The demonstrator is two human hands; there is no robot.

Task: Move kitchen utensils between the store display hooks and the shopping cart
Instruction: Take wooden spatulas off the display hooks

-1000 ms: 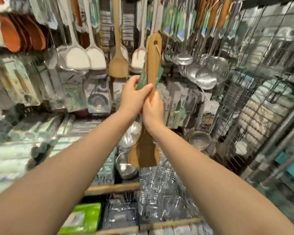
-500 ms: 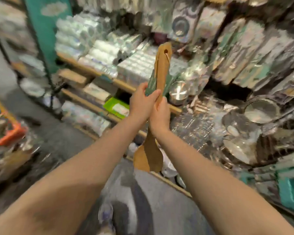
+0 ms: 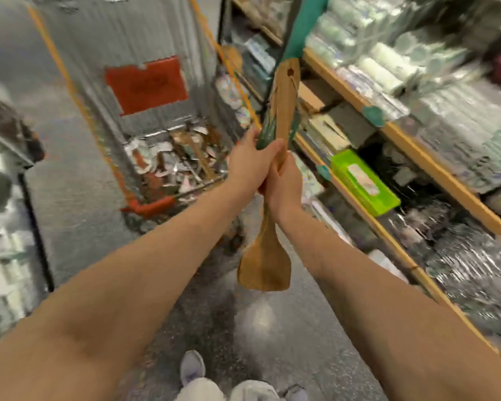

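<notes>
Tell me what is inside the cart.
The cart holds a blurred heap of utensils, some wooden, some shiny. What lies under the heap is covered.

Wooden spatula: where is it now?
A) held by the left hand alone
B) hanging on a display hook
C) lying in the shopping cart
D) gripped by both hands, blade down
D: the left hand and the right hand both grip the handle of the wooden spatula, its blade hanging below them, outside the shopping cart.
</notes>
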